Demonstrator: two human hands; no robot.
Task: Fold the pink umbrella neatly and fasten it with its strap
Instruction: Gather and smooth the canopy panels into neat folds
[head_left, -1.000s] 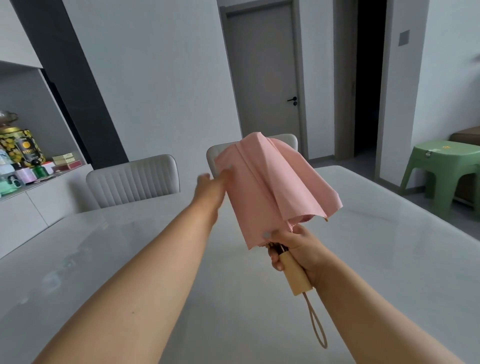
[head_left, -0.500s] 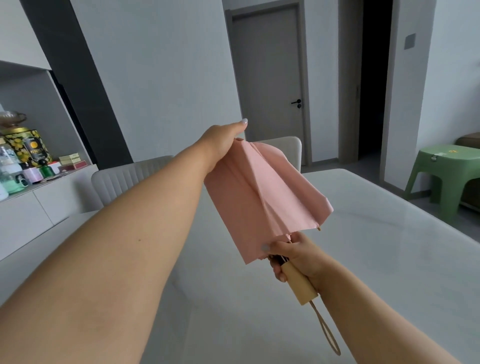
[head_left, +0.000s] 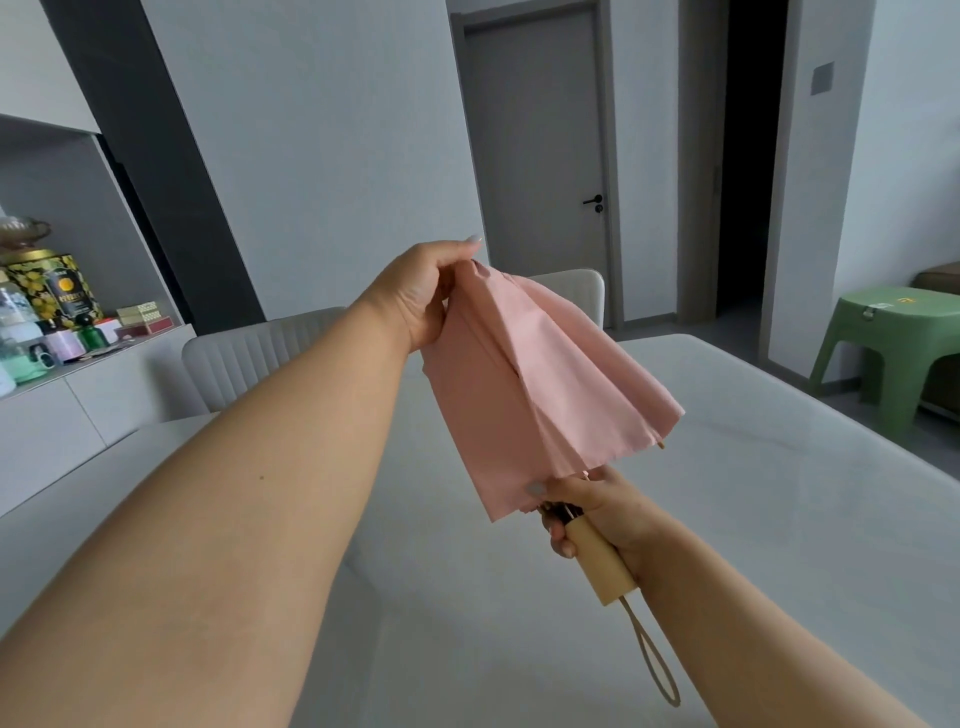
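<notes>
Pink umbrella (head_left: 540, 384) held in the air above the surface (head_left: 779, 519) — collapsed, canopy loose. Left hand (head_left: 421, 296), arm outstretched, fingers pinching the canopy's top at 11 o'clock. Right hand (head_left: 597, 514) at 5 o'clock — fingers wrapped round the wooden handle (head_left: 602, 566).

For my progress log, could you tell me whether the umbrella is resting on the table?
No, both hands hold the pink umbrella in the air above the table.
</notes>
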